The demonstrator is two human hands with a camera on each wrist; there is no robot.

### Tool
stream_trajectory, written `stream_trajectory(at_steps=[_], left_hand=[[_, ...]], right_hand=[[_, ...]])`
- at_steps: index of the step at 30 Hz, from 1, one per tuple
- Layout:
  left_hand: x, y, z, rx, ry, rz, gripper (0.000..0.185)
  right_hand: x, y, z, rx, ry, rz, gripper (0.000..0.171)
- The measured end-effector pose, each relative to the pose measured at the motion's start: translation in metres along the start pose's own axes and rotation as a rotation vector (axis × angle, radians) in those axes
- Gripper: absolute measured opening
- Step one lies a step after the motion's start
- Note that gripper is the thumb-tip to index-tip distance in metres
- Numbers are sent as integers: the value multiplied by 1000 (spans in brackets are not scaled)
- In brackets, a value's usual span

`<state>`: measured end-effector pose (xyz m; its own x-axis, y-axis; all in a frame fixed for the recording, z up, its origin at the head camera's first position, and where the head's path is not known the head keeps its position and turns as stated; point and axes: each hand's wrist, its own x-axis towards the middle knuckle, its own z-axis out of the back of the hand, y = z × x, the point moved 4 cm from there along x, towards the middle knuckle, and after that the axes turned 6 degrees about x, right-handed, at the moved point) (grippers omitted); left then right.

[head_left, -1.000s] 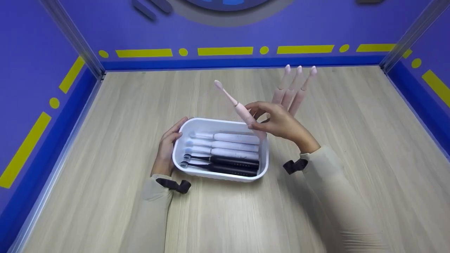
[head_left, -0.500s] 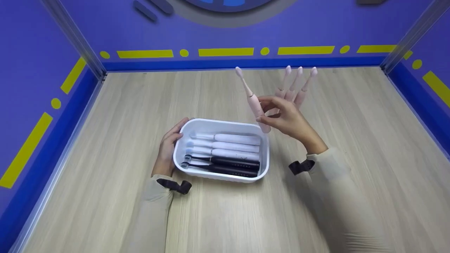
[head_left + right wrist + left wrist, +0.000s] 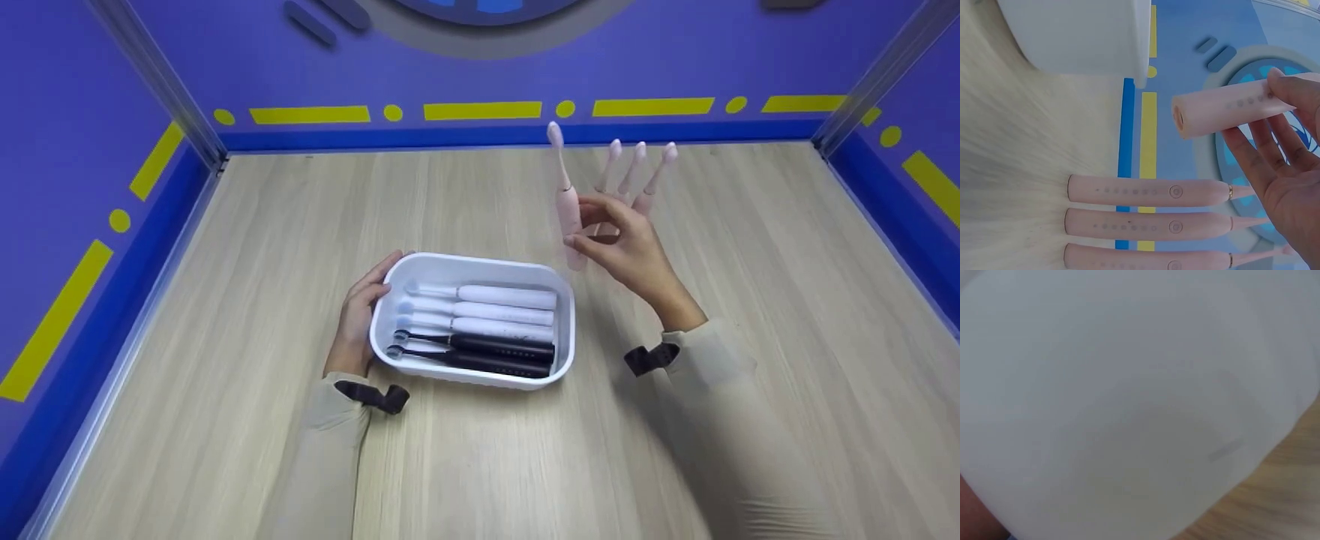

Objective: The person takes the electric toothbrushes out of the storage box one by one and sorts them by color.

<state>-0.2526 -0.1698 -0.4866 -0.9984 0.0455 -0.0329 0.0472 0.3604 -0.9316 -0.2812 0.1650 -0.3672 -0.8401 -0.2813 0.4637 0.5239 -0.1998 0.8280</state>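
Counter (image 3: pixel 187 390): bounded at the far edge by the back wall (image 3: pixel 300 75); loads of bare wood can be seen to the right of the standing trio.
White tub (image 3: pixel 566 322): gripped at its left end by the left hand (image 3: pixel 360 307), fingers wrapped round the corner, thumb hooked over the rim; white toothbrushes (image 3: pixel 502 311) and black toothbrushes (image 3: pixel 501 346) are laid inside.
Right hand (image 3: pixel 634 251): fingers and thumb brought together in a pinch on one pink toothbrush (image 3: pixel 568 210); can't be told if the trio is touched.
Standing trio (image 3: pixel 1140 223): pink too, lined up upright.
Held brush: near-upright, base down, seemingly lifted, just past the tub's far right corner. Looks like mid-placing; a straight, gentle lowering is probably called for, rim and neighbours avoided.
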Motion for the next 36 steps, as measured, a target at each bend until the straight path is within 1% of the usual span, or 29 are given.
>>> stream_trajectory(at_steps=[4, 7, 11, 18, 23, 25, 29, 36], left_hand=[[0, 0, 0, 2, -7, 1, 56], [0, 0, -1, -10, 2, -1, 56], [0, -1, -2, -19, 6, -3, 56], [0, 0, -1, -18, -13, 4, 55], [1, 1, 0, 9, -6, -5, 56], [1, 0, 1, 27, 1, -8, 56], [1, 0, 1, 16, -8, -2, 55], [-1, 0, 0, 10, -28, 1, 54]], right_hand=[[-2, -4, 4, 9, -55, 28, 47], [-4, -6, 8, 27, -100, 35, 48], [-7, -9, 14, 33, -147, 25, 49], [-14, -17, 27, -5, -226, 21, 45], [-17, -22, 34, 17, -293, 13, 43], [-19, -25, 37, 18, -312, 14, 43], [-21, -31, 43, 24, -343, 14, 45], [-28, -38, 51, 34, -371, -1, 47]])
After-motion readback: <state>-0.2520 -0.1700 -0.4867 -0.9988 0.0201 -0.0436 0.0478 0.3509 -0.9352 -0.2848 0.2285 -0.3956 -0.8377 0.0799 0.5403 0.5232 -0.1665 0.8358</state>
